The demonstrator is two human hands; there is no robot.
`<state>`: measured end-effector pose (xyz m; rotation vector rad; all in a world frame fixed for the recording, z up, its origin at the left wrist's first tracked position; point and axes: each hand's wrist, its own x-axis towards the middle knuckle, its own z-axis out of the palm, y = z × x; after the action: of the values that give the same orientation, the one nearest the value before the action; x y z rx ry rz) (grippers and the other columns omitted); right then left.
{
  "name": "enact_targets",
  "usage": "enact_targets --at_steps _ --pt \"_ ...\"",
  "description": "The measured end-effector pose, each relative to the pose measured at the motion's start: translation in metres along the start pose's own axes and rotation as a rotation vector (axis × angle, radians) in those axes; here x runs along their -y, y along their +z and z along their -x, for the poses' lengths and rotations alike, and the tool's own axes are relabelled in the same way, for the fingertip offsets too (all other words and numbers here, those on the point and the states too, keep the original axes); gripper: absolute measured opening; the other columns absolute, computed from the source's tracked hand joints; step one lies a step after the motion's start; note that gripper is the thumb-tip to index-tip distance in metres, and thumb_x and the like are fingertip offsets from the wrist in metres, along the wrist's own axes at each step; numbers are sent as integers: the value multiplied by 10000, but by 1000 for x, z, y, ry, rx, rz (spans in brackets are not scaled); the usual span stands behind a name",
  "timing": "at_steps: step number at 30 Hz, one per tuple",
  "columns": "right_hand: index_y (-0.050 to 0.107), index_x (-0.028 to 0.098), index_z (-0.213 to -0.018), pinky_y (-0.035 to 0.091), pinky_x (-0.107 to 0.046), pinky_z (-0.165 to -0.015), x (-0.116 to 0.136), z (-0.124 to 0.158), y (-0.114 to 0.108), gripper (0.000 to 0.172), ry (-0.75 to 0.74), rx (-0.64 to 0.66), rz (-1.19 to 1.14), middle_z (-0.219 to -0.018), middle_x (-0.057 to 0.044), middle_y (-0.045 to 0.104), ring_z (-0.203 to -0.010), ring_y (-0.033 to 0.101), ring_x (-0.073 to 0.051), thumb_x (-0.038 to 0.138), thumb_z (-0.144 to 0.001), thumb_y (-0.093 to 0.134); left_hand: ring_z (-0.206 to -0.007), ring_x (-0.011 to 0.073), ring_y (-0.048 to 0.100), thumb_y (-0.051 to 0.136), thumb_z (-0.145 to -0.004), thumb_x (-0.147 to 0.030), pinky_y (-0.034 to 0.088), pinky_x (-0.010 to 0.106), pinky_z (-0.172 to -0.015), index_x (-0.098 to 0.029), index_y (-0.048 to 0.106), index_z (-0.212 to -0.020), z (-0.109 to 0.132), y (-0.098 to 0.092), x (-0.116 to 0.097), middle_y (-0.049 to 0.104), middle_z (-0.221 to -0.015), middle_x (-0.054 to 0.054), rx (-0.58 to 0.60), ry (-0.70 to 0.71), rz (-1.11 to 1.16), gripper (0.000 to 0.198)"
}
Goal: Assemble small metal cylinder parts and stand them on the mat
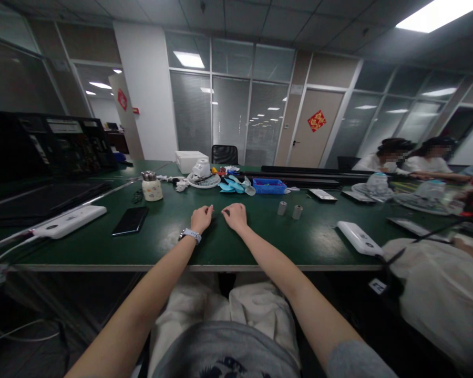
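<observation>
1. The left hand (202, 219) was curled at the flat green tabletop (256, 249), in from its front edge; whether it grasped anything, I couldn't tell.
2. The right hand (235, 216) curled beside it, grip likewise unclear.
3. Two short grey metallic cylinders (282, 208) stood rightward, between front and far edges.
4. A flat black rectangular phone (130, 221) lay leftward.
</observation>
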<state>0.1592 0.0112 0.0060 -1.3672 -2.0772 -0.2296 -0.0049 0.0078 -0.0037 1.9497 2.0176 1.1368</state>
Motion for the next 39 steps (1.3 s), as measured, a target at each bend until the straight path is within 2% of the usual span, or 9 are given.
enact_targets --at_steps 3,6,9,12,16,26,39 --pt "718 213 -929 193 -429 -1074 -46 1 -20 246 117 -240 88 -1095 -78 649 -1148 459 -229 309 -913 492 -805 222 643 327 -927 -506 409 278 -645 -218 707 -902 1 -2 -1 724 -853 77 15 -8 8 477" --pt "716 196 -925 123 -463 -1087 -102 7 -43 258 313 -446 203 -1120 -101 618 -1182 399 -253 312 -905 487 -806 220 642 329 -926 -501 406 277 -640 -219 707 -893 1 -2 -2 722 -859 74 26 -8 6 472" --pt "718 192 -899 111 -480 -1076 -146 18 -60 265 447 -521 290 -1083 -114 611 -1152 392 -260 312 -897 482 -811 222 640 330 -923 -501 406 279 -644 -219 706 -897 1 -3 -3 721 -858 75 40 -15 -1 471" --pt "717 191 -895 126 -481 -1055 -169 27 -68 281 474 -510 327 -1045 -119 612 -1113 391 -259 309 -897 462 -803 224 637 325 -920 -513 406 281 -640 -219 705 -912 1 -3 -2 719 -850 74 46 -21 -2 481" --pt "716 183 -917 161 -468 -1015 -177 28 -69 295 544 -479 313 -1000 -128 621 -1061 395 -262 300 -892 446 -789 215 638 321 -921 -517 412 276 -643 -220 702 -915 1 -3 -2 719 -845 68 49 -18 6 484" --pt "720 194 -946 186 -446 -967 -173 27 -69 312 638 -447 309 -1014 -135 622 -1057 400 -278 325 -871 447 -788 225 642 331 -917 -520 424 288 -656 -229 706 -885 0 0 1 721 -832 67 37 -11 28 476" --pt "743 202 -901 213 -462 -942 -170 28 -74 336 659 -397 315 -992 -140 642 -1027 418 -278 312 -870 428 -800 221 640 326 -919 -511 422 283 -666 -226 702 -901 2 -3 -3 722 -866 70 47 -12 7 471"
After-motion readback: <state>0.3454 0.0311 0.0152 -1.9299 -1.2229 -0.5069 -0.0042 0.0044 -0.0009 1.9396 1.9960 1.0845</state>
